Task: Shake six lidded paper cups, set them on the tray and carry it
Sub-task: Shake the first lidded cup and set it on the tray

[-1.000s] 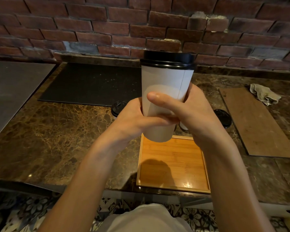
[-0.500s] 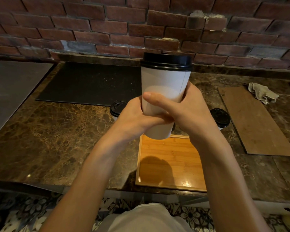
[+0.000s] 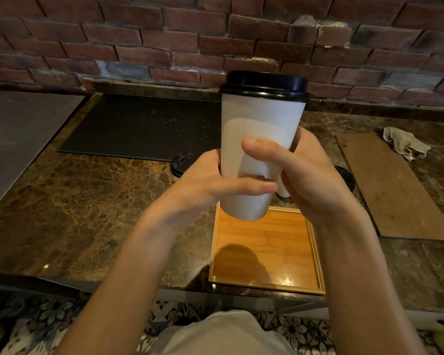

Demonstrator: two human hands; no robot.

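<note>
A tall white paper cup (image 3: 260,119) with a black lid is upright in the air above the back edge of the square wooden tray (image 3: 264,252). My left hand (image 3: 205,180) grips its lower left side, thumb across the front. My right hand (image 3: 305,172) grips the right side, thumb on the front. Behind my hands stand other lidded cups on the counter: one black lid (image 3: 181,162) shows at the left, another lid (image 3: 346,175) at the right, and a bit of white cup (image 3: 283,188) between. The rest are hidden.
A brown marble counter (image 3: 87,201) carries a black mat (image 3: 144,126) at the back and a thin wooden board (image 3: 392,185) at the right, with a crumpled cloth (image 3: 405,142) beyond it. A brick wall stands behind. The tray lies at the counter's front edge.
The cup in both hands shifted slightly up and down between frames; my grip stays the same. The view moved a little.
</note>
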